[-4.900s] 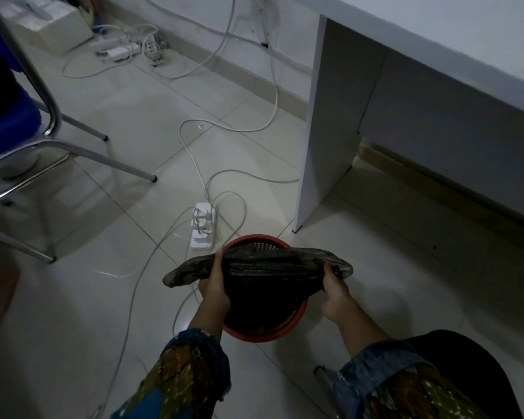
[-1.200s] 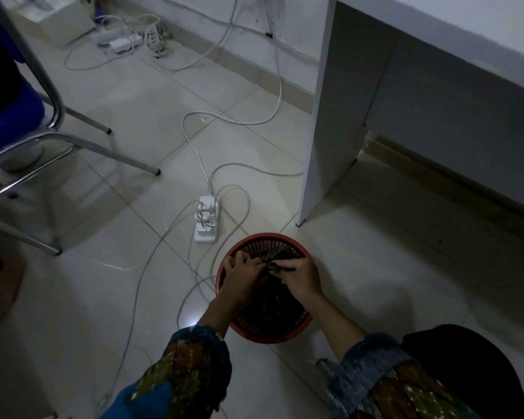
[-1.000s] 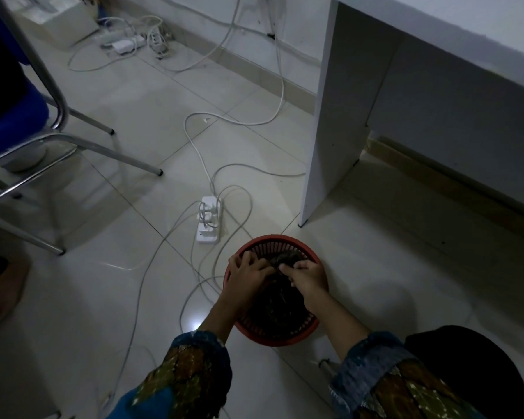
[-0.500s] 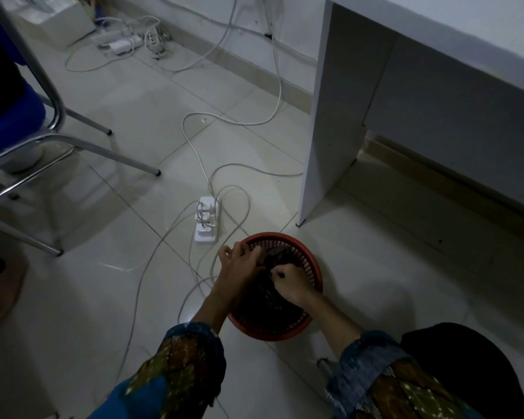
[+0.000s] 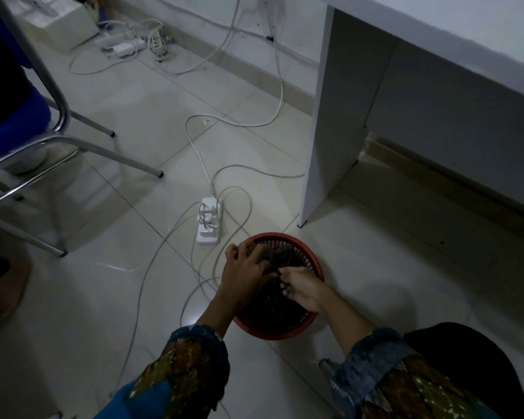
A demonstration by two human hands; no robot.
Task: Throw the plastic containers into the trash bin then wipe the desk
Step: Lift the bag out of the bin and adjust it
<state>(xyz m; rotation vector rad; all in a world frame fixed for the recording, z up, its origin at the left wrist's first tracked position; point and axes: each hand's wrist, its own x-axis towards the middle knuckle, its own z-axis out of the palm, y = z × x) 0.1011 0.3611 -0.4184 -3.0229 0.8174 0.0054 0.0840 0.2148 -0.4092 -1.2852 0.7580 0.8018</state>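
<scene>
At the far left stood a blue-seated chair (image 5: pixel 12 116) on chrome tube legs, with a white box (image 5: pixel 58 28) and a tangle of adapters (image 5: pixel 127 46) behind it by the wall. White cables (image 5: pixel 194 140) looped across the pale floor tiles (image 5: pixel 118 297) to a white power strip (image 5: pixel 208 225), which lay just left of the red mesh trash bin (image 5: pixel 277 332). The bin sat on the floor near the foot of the white desk (image 5: pixel 333 116), beside its side panel and not under it. The left hand (image 5: pixel 245 276), coming out of a patterned sleeve (image 5: pixel 188 373), reached over the bin's left rim with its fingers curled down onto the dark crumpled material (image 5: pixel 280 255) inside. That material was possibly a plastic bag or liner, though the dim light left this unclear. The right hand (image 5: pixel 301 290) lay over the middle of the bin, its fingertips and thumb pinching the same dark material, close to the left hand's fingers. Its patterned right sleeve (image 5: pixel 390 379) crossed the lower edge, and a dark rounded shape (image 5: pixel 466 358) filled the bottom right corner
</scene>
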